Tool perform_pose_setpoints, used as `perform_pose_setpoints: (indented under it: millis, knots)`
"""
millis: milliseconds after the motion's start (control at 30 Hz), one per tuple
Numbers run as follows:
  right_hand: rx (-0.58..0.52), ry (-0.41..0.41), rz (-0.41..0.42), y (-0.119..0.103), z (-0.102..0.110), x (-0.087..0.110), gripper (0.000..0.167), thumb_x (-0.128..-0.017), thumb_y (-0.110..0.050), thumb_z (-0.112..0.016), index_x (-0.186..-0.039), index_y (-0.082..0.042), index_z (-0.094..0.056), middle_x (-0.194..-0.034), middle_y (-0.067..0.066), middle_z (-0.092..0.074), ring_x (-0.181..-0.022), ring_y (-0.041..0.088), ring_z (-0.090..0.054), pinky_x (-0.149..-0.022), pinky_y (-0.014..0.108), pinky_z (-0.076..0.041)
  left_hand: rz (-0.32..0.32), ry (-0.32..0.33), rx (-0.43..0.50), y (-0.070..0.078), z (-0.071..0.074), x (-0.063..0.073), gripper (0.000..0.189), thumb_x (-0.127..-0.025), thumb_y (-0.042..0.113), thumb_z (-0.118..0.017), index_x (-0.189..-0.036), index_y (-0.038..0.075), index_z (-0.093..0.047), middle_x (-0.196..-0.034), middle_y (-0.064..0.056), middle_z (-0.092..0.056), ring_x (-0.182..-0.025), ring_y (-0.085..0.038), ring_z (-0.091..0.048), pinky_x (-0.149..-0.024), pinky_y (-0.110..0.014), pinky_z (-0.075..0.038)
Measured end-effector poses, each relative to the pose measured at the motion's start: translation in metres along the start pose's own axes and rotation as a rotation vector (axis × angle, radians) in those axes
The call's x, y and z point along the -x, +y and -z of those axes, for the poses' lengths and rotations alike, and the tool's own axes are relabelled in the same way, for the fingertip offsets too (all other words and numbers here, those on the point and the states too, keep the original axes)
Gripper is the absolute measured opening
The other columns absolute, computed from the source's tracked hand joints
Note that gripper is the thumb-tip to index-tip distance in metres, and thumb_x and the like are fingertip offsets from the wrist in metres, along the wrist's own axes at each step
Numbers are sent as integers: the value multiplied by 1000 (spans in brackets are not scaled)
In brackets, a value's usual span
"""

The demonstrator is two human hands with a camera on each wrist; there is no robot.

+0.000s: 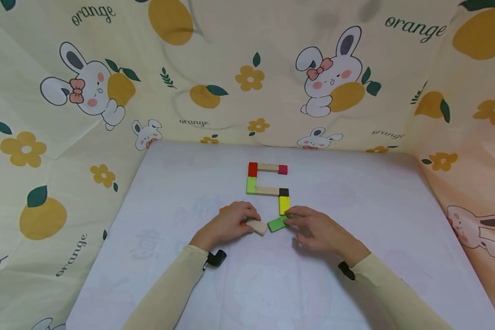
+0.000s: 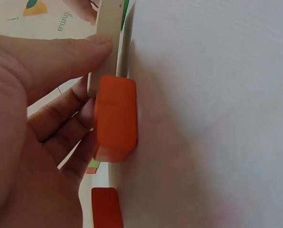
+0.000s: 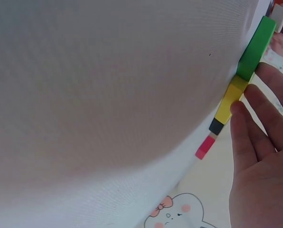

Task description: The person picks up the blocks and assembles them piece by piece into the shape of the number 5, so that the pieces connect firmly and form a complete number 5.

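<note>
Between thumb and fingers my left hand (image 1: 227,223) pinches a plain wooden block (image 1: 257,227), its far end close to a green block (image 1: 276,224). In the left wrist view the thumb lies along the wooden block, with an orange block (image 2: 117,118) just beside its near end. My right hand (image 1: 321,232) has its fingers stretched out, fingertips right at the green block and the yellow block (image 1: 284,206). The green block lies slanted, one end against the yellow one. In the right wrist view the right fingers look straight and loosely spread.
Above the yellow block a black block (image 1: 284,192), a wooden strip (image 1: 267,191), a light green block (image 1: 251,185), a red block (image 1: 252,169), another wooden strip (image 1: 268,167) and a pink block (image 1: 283,169) form a bent line. A second orange block (image 2: 106,207) lies by the left hand.
</note>
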State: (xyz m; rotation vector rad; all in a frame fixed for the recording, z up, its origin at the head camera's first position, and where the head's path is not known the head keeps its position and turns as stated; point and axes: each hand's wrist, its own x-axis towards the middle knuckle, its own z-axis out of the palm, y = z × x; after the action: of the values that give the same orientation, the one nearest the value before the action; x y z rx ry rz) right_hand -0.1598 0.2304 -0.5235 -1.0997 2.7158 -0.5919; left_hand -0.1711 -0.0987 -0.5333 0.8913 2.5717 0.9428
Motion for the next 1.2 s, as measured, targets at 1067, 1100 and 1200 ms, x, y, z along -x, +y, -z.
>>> perform_pose_setpoints:
  millis: [1067, 1100, 1200]
  knots:
    - [60, 20, 61, -3, 1, -2, 45, -94, -19, -72, -137, -9, -76, -146, 8, -63, -139, 31, -55, -109, 52, -53, -33, -11, -34, -3, -5, -7, 27, -100, 15, -80, -127, 17, -80, -124, 6, -67, -120, -16, -60, -106, -37, -50]
    - [63, 22, 65, -3, 1, -2, 45, -94, -19, -72, -137, -9, -76, -146, 9, -63, -139, 31, -55, -109, 52, -53, -36, -10, -33, -3, -5, -7, 27, -100, 15, -80, -126, 17, -80, -124, 7, -67, -119, -16, -60, -106, -37, -50]
    - [68, 28, 72, -3, 0, -1, 45, -94, -20, -73, -138, -9, -76, -146, 9, -64, -140, 32, -55, -110, 53, -52, -41, -7, -34, -4, -6, -7, 27, -100, 15, -80, -126, 17, -80, -123, 7, -67, -119, -15, -60, -105, -36, -50]
